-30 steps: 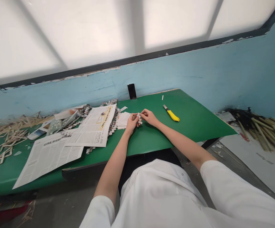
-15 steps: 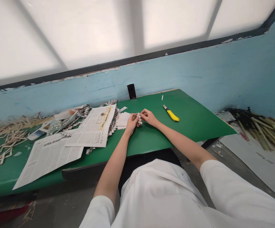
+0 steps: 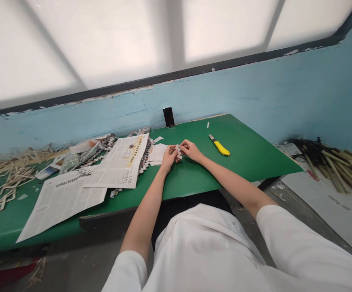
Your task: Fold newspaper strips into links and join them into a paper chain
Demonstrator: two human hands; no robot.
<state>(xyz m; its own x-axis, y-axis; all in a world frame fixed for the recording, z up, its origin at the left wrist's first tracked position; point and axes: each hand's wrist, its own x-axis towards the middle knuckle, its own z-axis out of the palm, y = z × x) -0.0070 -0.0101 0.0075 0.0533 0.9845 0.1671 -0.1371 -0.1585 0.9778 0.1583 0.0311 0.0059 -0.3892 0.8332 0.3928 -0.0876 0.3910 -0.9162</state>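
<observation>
My left hand (image 3: 169, 157) is closed on a small piece of folded paper (image 3: 178, 148), held just over the green table. Against the same piece, my right hand (image 3: 191, 150) has its thumb and fingers pinched together. The finer folds are too small to make out. Close by on the left lies a pile of white paper strips (image 3: 156, 154), partly behind my left hand. A yellow utility knife (image 3: 220, 146) with its blade out rests on the table to the right of my hands.
Newspaper sheets (image 3: 121, 162) cover folded-paper chains on the left of the green table (image 3: 248, 150). A phone (image 3: 169, 117) leans on the blue wall. Thin wooden sticks (image 3: 14, 172) lie at far left. Bamboo poles (image 3: 342, 166) are piled on the floor at right.
</observation>
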